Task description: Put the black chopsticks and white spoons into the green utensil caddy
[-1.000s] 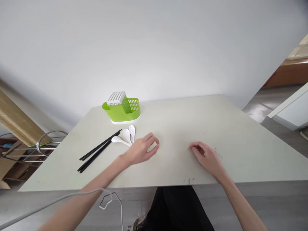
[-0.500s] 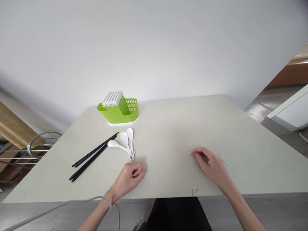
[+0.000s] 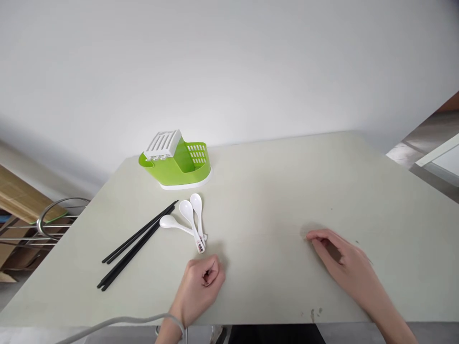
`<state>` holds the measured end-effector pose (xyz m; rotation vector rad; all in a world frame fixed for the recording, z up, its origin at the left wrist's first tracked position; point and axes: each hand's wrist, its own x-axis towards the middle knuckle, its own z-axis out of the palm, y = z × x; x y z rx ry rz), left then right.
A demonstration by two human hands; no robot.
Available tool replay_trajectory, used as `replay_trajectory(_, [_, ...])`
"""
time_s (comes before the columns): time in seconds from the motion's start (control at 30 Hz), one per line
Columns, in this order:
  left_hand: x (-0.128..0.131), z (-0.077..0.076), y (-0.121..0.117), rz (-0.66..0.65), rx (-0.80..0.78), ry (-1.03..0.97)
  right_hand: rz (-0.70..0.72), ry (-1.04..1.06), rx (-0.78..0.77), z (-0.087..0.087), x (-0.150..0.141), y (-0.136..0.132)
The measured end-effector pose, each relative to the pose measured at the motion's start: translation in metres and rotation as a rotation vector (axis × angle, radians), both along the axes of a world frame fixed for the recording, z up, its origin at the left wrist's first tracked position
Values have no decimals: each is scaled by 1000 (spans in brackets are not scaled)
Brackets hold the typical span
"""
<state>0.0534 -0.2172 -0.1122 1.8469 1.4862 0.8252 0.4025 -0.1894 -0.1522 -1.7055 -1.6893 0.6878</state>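
My left hand (image 3: 201, 283) is curled into a loose fist on the near part of the table, with nothing visible in it. Just beyond its knuckles lie three white spoons (image 3: 187, 210), handles crossing and pointing toward me. Several black chopsticks (image 3: 138, 244) are spread at a slant to the left of the spoons. Behind them stands a green utensil caddy (image 3: 172, 172) with a slotted white top piece and a white base. On the right, my right hand (image 3: 344, 260) rests with thumb and forefinger tips pressed together, apart from every object; no item shows between them.
A grey cable (image 3: 136, 319) runs across my left wrist. The pale table (image 3: 265, 191) meets a white wall (image 3: 251, 71) at its far edge. Beyond the left edge are a metal wire rack (image 3: 46, 222) and a wooden board (image 3: 25, 193).
The view has shifted, so the table and its objects appear larger and lower. My right hand sits further right in view. Both hands keep their closed shapes; spoons, chopsticks and caddy stay in place.
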Motion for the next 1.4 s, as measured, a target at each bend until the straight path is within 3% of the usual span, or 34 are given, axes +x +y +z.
replay_trajectory(0.63, [-5,-8,-1,-24,146,120,-11,-101,46,-11,7,4])
replay_trajectory(1.1, [-3,-7,-1,3,77,123,-52,-55,30,-2,-3,1])
replay_trajectory(1.4, [-3,-7,-4,23,41,97,-1,-60,-23,-7,7,4])
